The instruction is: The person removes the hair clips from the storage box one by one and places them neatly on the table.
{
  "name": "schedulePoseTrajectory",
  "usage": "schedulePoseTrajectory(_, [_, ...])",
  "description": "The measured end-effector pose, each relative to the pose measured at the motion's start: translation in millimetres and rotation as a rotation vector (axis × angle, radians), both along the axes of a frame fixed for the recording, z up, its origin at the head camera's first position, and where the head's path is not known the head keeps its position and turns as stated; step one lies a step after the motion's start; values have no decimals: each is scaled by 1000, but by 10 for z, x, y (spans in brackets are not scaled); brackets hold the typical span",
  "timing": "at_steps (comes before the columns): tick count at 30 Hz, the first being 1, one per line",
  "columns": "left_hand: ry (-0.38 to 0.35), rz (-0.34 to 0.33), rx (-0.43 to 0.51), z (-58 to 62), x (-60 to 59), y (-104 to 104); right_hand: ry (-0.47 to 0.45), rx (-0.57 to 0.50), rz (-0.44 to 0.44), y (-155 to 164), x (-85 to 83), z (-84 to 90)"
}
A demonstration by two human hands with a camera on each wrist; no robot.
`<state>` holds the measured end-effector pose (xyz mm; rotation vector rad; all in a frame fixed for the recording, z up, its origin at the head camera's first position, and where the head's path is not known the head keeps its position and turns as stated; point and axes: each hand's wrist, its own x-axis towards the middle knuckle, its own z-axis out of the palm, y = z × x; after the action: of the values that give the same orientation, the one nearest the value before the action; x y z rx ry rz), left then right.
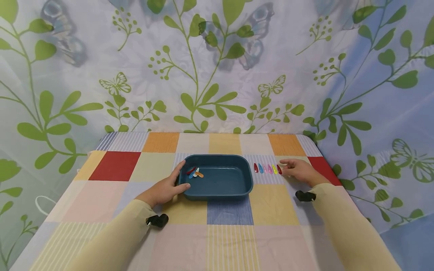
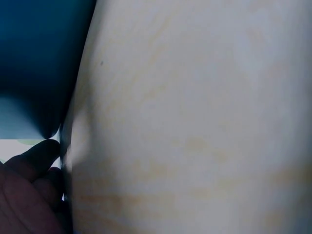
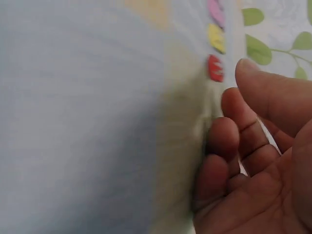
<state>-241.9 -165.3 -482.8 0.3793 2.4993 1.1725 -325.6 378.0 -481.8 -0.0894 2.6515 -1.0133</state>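
Note:
A dark teal plastic tray (image 1: 217,197) stands mid-table, with several snap hair clips (image 1: 195,173) in red, blue, white and orange at its left end. My left hand (image 1: 162,190) rests against the tray's left side, its thumb across the near-left rim. In the left wrist view, part of that hand (image 2: 29,190) shows beside the tray wall. Right of the tray runs a row of hair clips: a red one, a blue one (image 1: 260,168), two pink ones, a yellow one (image 1: 275,169) and a dark red one (image 3: 215,68). My right hand (image 1: 301,171) hovers beside the dark red clip, fingers bent loosely, holding nothing.
A patchwork-patterned cloth (image 1: 234,244) covers the table. Behind and at both sides hangs a curtain (image 1: 210,75) with green leaves and butterflies. A white cord loop (image 1: 44,205) shows near the left table edge.

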Motion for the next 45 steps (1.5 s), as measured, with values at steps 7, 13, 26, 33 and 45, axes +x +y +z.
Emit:
schedulePoseTrajectory(7, [-3,2,-6,4,6,-4,14,-89,10,-148,-12,240])
schedulePoseTrajectory(13, [-4,2,-9,-2,0,-9,120,-90,110,-641,-25,532])
schedulePoseTrajectory(26, [-19,21,-1,-3,-14,-1,130,-60,399,-1918,-8,829])
schedulePoseTrajectory(33, [-6,2,-23,4,-21,-26,140,21,516,-2412,-74,732])
schedulePoseTrajectory(45, [-20,0,-22,-1,-34,-28,146,184,670,-2950,-146,518])
